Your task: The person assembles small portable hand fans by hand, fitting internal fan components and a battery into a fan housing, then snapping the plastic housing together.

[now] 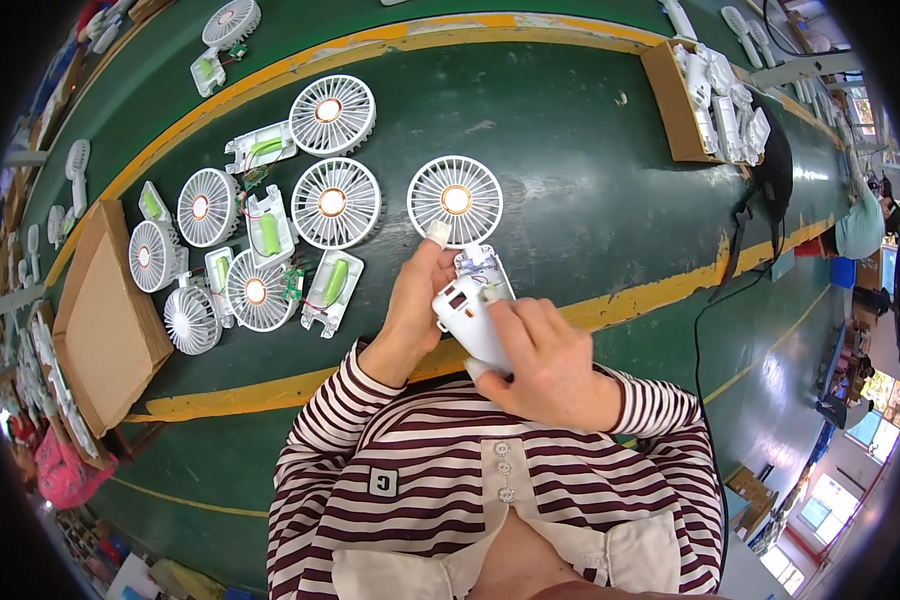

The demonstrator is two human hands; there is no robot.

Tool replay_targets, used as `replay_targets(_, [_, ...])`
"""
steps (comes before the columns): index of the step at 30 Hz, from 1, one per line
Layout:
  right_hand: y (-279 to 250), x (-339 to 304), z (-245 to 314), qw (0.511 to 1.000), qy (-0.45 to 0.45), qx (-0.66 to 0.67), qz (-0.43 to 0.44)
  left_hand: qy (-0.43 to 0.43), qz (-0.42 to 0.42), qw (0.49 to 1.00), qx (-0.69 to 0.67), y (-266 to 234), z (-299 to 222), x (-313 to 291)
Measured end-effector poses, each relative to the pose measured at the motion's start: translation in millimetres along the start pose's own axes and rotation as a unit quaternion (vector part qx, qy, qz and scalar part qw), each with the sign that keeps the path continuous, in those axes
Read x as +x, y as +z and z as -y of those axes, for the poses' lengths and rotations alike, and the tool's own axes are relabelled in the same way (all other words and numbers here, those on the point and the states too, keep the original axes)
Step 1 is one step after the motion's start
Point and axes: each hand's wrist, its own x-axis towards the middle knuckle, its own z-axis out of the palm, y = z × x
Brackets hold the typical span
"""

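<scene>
In front of me a white handheld fan (456, 178) lies with its round grille up and a copper-coloured centre. My left hand (412, 305) grips it at the neck, the wrapped thumb resting on the grille's lower rim. Below the grille, the fan's opened handle half (486, 262) shows wires and small parts inside. A white handle cover (478, 333) with small dark openings is pinched in my right hand (555, 365). The cover overlaps the lower end of the open handle, and whether they touch is hidden. My fingertips on both hands are partly wrapped in white.
Several fans (332, 203) with opened handles, green batteries and circuit boards lie at the left. An empty-looking cardboard tray (110, 320) stands beyond them. At the far right is a cardboard box (672, 110) of white handle parts, beside a black bag (775, 170). A black cable (698, 360) hangs over the table edge.
</scene>
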Motion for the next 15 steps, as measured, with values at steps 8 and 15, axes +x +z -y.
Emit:
replay_targets(8, [14.3,13.5,-14.3,0.996,0.076,-0.032,0.015,0.022,-0.014,0.999,0.023,5.1,-3.4,-8.4])
replay_targets(15, [15.7,17.7,-17.6,0.997,0.078,-0.008,0.019,0.011,0.004,0.999,0.041,6.4,-5.6,-8.2])
